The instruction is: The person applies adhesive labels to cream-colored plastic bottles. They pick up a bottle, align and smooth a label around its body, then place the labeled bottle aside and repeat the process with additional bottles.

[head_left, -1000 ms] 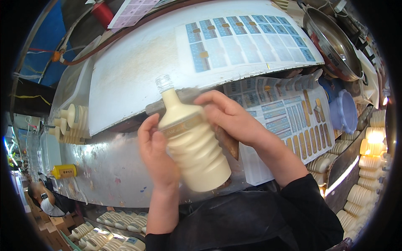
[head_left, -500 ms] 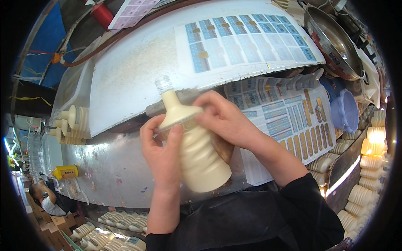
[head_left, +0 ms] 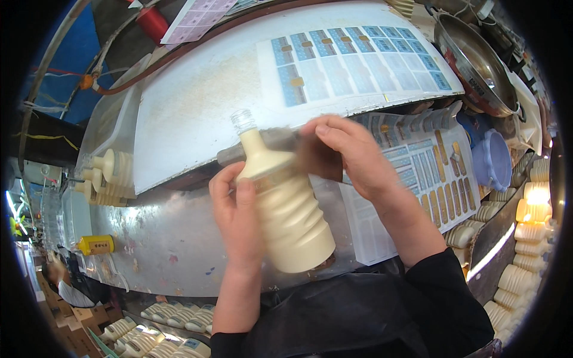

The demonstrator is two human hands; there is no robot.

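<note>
A cream-coloured bottle (head_left: 291, 218) with spiral ridges and a clear threaded neck leans in front of me, its neck pointing up and left. My left hand (head_left: 234, 206) grips its shoulder from the left, thumb on the near side. Around the shoulder runs a thin, faintly patterned band (head_left: 268, 178). Just right of the bottle is my right hand (head_left: 357, 154), fingers bent and apart from it. A flat brown piece (head_left: 325, 161), smeared by motion, sits under those fingers; its kind does not show.
Blue and gold label sheets lie on the white board (head_left: 197, 89) and on a lower paper sheet (head_left: 370, 244). A metal pan (head_left: 474, 51) and a lilac bucket (head_left: 492, 158) stand right. Similar bottles (head_left: 113, 170) lie left. A yellow container (head_left: 95, 244) rests on the metal table (head_left: 161, 238).
My right hand has come off the bottle's shoulder and swung up and right with the brown piece. The left hand still grips the bottle, which has shifted slightly right in view.
</note>
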